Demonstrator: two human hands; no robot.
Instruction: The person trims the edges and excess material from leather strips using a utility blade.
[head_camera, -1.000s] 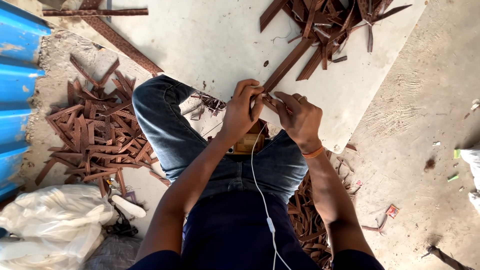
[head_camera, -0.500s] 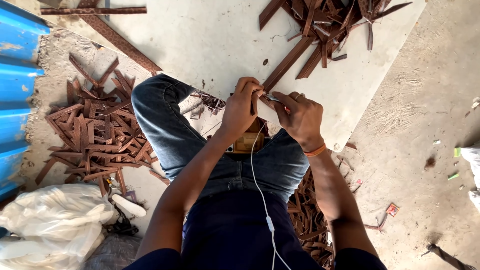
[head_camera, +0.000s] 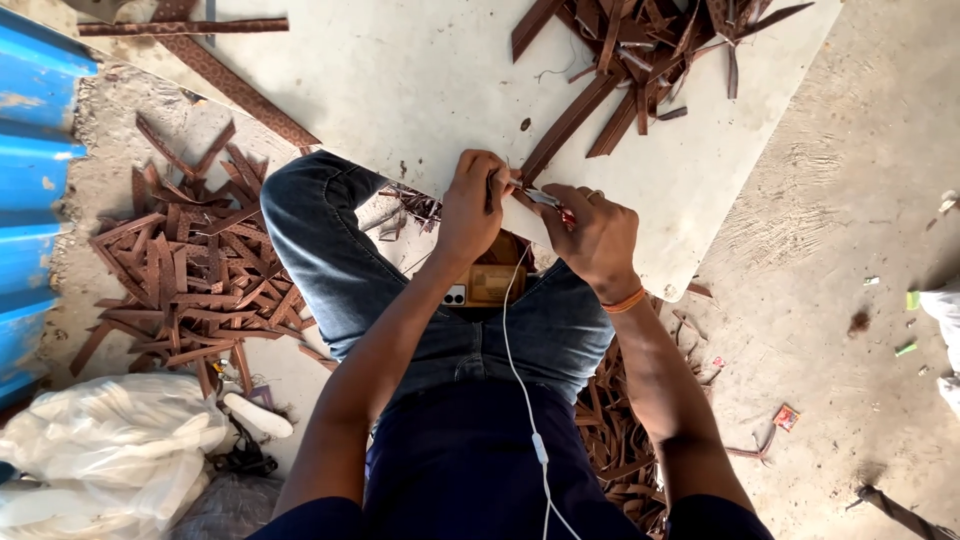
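Left hand and right hand both pinched shut on a brown leather strip at the white board's near edge, above the knees.

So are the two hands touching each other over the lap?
Touching. The head view shows the left hand and right hand meeting at the fingertips around a small tool, with no gap visible between them.
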